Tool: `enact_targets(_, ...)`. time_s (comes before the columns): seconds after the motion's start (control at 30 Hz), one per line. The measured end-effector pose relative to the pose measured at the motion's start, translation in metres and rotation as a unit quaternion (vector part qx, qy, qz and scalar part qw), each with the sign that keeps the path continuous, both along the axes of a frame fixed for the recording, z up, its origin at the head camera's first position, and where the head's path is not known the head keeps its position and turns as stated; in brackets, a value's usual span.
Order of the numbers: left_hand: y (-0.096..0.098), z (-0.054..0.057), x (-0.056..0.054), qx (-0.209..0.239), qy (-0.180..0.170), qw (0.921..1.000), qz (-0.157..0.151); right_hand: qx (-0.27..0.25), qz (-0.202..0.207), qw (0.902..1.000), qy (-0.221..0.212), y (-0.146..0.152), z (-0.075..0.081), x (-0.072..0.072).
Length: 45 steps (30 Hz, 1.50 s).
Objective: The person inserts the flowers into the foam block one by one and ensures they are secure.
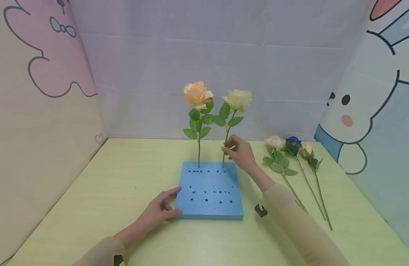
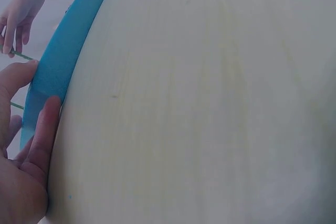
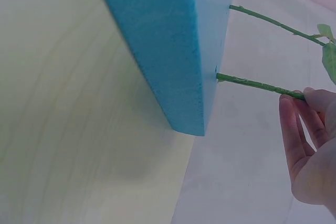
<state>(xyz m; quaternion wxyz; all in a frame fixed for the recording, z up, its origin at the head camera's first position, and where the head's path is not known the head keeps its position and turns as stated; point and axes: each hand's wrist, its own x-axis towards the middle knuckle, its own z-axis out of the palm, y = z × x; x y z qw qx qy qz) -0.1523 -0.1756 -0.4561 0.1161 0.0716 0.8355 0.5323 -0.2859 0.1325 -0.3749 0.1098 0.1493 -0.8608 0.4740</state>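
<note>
A blue foam block (image 1: 209, 184) with rows of holes lies on the table. My right hand (image 1: 239, 150) pinches the green stem of a pale cream rose (image 1: 238, 99) between thumb and fingertips. That stem (image 3: 252, 82) stands upright, its lower end at the block's back right part. Left of it, a peach rose (image 1: 196, 94) rises from the block's back row with no hand on it. My left hand (image 1: 159, 208) rests against the block's left side, fingers fairly straight and thumb near the front corner. In the left wrist view, its fingers (image 2: 44, 140) touch the blue side face.
At the right of the table lie a white rose (image 1: 275, 142), a blue rose (image 1: 293, 141) and a small peach rose (image 1: 306, 149), stems toward the front. A grey-white cloth backdrop (image 1: 141, 74) hangs behind the table. Printed cartoon panels flank both sides.
</note>
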Motion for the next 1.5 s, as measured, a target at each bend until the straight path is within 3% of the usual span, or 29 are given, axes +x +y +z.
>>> enact_targets(0.23,-0.001,-0.001,-0.002,0.0,-0.001,1.0,0.004,0.024,0.003,0.9993,0.029,-0.001,-0.004,-0.004)
enact_targets(0.4,-0.001,-0.001,-0.001,0.002,0.001,1.0,0.002,0.014,0.004,0.9999,0.007,0.001,-0.001,-0.003)
enact_targets(0.73,0.003,-0.001,-0.001,-0.01,-0.006,0.9999,0.009,0.007,0.012,0.9999,0.007,0.006,0.0,-0.005)
enact_targets(1.07,0.0,0.0,-0.001,0.007,-0.008,0.9999,0.001,0.029,0.057,0.9979,-0.008,0.006,0.008,-0.01)
enact_targets(1.5,0.001,-0.001,0.0,-0.003,-0.009,0.9999,0.01,0.052,0.065,0.9963,-0.025,0.006,0.01,-0.01)
